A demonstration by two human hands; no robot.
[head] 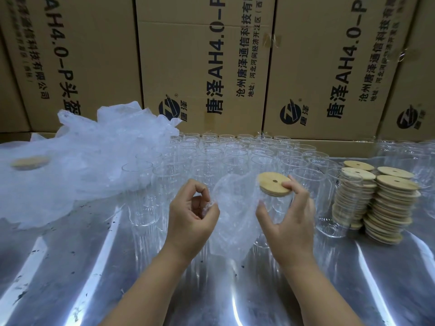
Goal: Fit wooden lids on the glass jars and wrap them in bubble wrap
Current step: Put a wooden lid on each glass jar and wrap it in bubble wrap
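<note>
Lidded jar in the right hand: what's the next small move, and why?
Probably pull the bubble wrap sheet across the jar with the left hand. The wooden lid already sits on the jar, which the right hand holds; the left hand pinches the sheet's edge, and the sheet hangs between the hands, not yet around the jar.

Light: bright, from above
Glare: white streaks on the shiny table (70, 267)
Blur: lid (30, 163) at left is smeared
Edges: boxes (202, 67) lean and bend
</note>
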